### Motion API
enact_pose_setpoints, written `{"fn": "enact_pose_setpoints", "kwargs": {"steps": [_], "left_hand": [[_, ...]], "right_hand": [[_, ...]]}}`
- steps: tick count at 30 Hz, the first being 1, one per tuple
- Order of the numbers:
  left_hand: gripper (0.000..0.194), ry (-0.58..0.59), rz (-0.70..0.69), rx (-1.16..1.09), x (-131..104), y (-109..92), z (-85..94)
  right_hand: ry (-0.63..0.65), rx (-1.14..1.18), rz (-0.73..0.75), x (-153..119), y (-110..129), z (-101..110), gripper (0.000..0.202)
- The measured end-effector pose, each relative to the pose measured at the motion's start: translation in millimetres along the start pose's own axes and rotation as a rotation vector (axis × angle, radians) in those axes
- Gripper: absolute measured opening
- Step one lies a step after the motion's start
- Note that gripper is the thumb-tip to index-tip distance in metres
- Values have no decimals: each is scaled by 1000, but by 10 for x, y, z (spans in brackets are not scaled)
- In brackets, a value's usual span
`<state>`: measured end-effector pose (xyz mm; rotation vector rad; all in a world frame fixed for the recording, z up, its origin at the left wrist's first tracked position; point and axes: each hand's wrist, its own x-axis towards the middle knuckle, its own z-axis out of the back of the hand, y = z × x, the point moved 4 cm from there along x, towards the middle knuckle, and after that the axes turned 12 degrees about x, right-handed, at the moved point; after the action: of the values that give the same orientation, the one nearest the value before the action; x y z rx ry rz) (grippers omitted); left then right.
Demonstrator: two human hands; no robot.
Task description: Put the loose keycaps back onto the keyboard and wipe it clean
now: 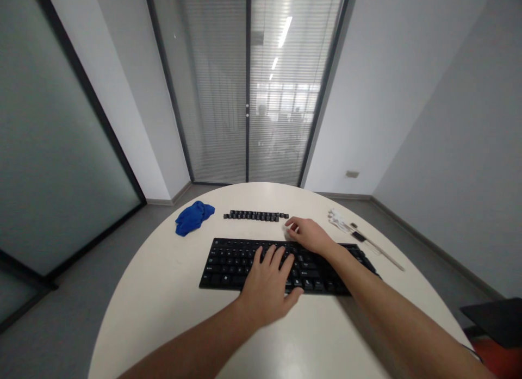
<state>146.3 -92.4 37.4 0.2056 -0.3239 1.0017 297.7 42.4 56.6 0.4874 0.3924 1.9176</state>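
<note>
A black keyboard [228, 265] lies across the table in front of me. My left hand [267, 286] rests over its middle, palm down, with the fingers spread on the keys and the thumb at the near edge. Across the keyboard's right part reaches my right arm. My right hand [308, 235] is just past the far edge, its fingers bent and apart near the tabletop, with nothing visible in them. Close to those fingertips is the right end of a double row of loose black keycaps [255, 216].
A crumpled blue cloth [191, 218] lies at the left on the round white table [163, 297]. To the right are a white bundle [337, 218], a small black piece [358, 236] and a thin pale stick [385, 254]. A dark chair [495, 319] stands at the lower right.
</note>
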Motion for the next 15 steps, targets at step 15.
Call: {"fn": "enact_pose_setpoints", "kwargs": {"steps": [15], "left_hand": [[63, 7, 1, 6, 10, 8, -11]], "right_hand": [[-32, -260, -118, 350, 175, -161, 29]]}}
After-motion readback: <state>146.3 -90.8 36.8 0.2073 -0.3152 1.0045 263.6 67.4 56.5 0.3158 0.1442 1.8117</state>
